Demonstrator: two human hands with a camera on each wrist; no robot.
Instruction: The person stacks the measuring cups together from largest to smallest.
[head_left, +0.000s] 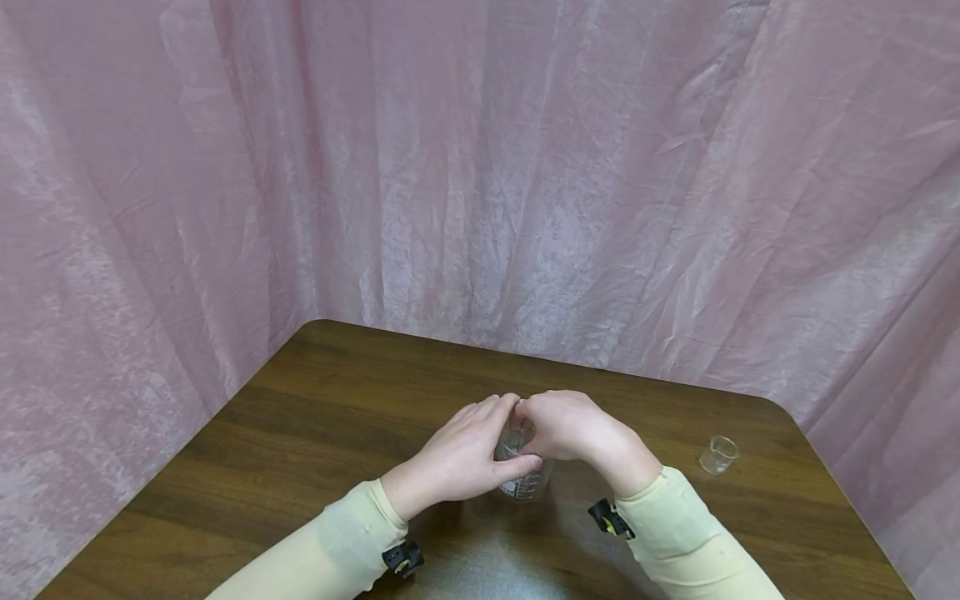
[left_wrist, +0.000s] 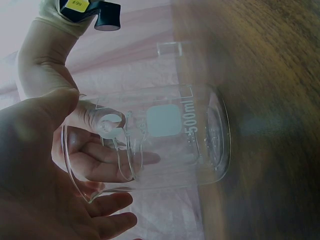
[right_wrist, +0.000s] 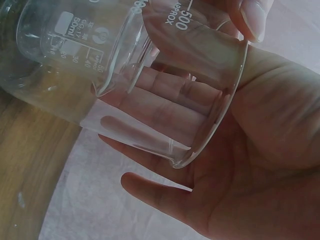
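A clear glass beaker (head_left: 522, 488) marked 500 ml stands upright on the table in front of me. My left hand (head_left: 467, 452) holds it near the rim, thumb across the near side and fingers on the far side. Inside it is a smaller glass beaker (right_wrist: 75, 42) marked 50 ml. My right hand (head_left: 572, 427) comes over the top, with thumb and fingers down inside the large beaker. They appear to pinch the small beaker's rim; the glass and reflections partly blur this contact.
Another small glass beaker (head_left: 719, 456) stands to the right on the brown wooden table (head_left: 300, 400). Pink curtains (head_left: 480, 183) hang behind the table and at both sides.
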